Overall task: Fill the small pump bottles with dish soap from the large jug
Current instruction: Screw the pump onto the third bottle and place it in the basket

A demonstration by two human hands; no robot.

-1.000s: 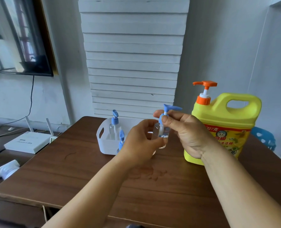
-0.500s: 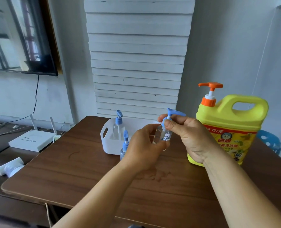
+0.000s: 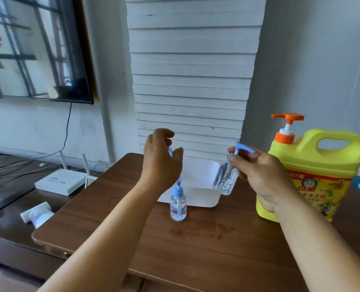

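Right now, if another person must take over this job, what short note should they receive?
Right hand grips a small pump bottle by its blue pump, tilted, in the air beside the white basket. Left hand is open above the basket, at another bottle's blue pump. A third bottle stands on the table before the basket. The yellow jug stands at the right, pump on. Pouring has not begun; all filling is left.

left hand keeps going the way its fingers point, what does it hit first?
Likely the blue pump head peeking out just past the left hand, belonging to a bottle standing in the white basket. Its loosely curled fingers aim forward and right at it. Depth is unclear; the hand may already touch it.
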